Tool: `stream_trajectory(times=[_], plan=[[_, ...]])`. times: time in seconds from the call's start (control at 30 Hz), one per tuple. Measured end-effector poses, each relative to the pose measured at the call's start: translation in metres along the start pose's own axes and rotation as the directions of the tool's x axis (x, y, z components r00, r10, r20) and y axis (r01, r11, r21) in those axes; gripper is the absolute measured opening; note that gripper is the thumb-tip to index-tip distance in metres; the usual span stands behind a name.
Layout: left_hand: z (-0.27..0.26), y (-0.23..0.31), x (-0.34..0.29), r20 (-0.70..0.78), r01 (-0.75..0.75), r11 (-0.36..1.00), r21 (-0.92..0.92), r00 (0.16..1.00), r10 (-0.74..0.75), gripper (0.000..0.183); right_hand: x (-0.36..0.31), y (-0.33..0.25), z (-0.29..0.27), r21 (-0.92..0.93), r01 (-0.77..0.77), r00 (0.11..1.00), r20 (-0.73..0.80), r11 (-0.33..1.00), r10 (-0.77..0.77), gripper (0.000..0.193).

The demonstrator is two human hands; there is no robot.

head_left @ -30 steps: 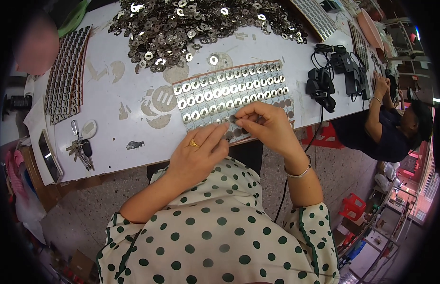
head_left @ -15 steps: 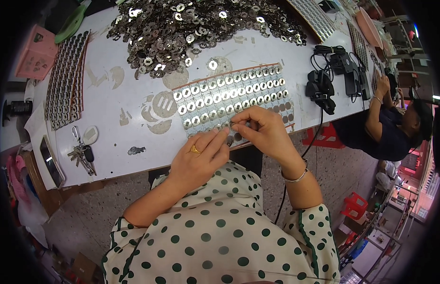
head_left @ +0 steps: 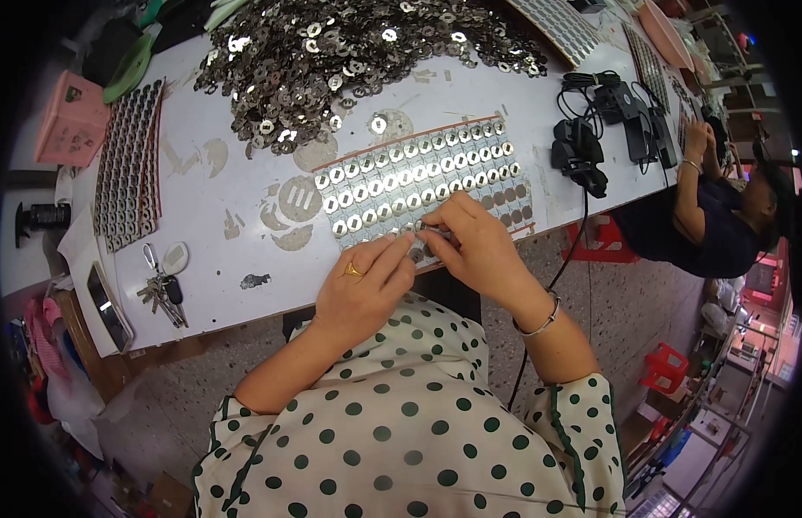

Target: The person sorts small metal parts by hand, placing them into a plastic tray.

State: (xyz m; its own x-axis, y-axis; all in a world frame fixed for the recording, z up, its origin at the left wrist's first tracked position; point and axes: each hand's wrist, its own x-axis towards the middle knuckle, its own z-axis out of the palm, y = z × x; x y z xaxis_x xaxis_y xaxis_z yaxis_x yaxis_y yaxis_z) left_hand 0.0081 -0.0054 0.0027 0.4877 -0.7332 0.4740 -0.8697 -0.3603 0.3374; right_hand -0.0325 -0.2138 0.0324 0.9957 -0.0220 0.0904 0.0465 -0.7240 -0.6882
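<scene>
Before me lies a flat board (head_left: 359,205) with rows of round spots. Shiny metal pieces (head_left: 442,164), each with a dark diamond-shaped centre, cover most spots; some at the near right are plain dark discs (head_left: 516,195). My left hand (head_left: 364,285), with a gold ring, stretches its fingers over the board's near edge, fingertips touching a near row. Beside them, my right hand (head_left: 480,252) pinches small metal pieces (head_left: 435,228) between thumb and fingers, just over the board. Fingers partly hide these pieces and the row beneath.
A big heap of loose metal pieces (head_left: 332,65) lies behind the board. Filled boards (head_left: 129,164) stand at left, near keys (head_left: 164,292) and a phone (head_left: 110,306). Black adapters with cables (head_left: 580,147) lie at right. Another person (head_left: 712,207) works further right.
My right hand has shifted slightly, and the metal pieces in its pinch show more clearly. My left hand keeps its place on the board. The whole view has turned a little.
</scene>
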Motion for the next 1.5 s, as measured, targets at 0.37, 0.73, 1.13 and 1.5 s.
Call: stream_trajectory(times=[0.37,0.73,1.13,1.5], plan=[[-0.029,0.017,0.003,0.169,0.379,0.493,-0.783,0.892,-0.419,0.010,-0.008,0.002,-0.010,0.504,-0.039,0.992,-0.083,0.863,0.093,0.023],[-0.026,0.012,0.012,0.306,0.455,0.252,-0.854,0.831,-0.464,0.013,-0.005,-0.018,-0.016,0.750,-0.059,0.996,0.089,0.659,-0.012,0.029],[-0.002,0.016,0.004,0.203,-0.016,0.993,0.117,0.979,-0.008,0.028,0.003,0.012,-0.029,0.444,-0.348,0.937,0.179,0.825,0.299,0.013],[0.002,0.012,0.002,0.160,-0.033,0.989,0.145,0.987,0.009,0.025,0.016,0.010,-0.028,0.283,-0.187,0.977,0.157,0.941,0.147,0.014]])
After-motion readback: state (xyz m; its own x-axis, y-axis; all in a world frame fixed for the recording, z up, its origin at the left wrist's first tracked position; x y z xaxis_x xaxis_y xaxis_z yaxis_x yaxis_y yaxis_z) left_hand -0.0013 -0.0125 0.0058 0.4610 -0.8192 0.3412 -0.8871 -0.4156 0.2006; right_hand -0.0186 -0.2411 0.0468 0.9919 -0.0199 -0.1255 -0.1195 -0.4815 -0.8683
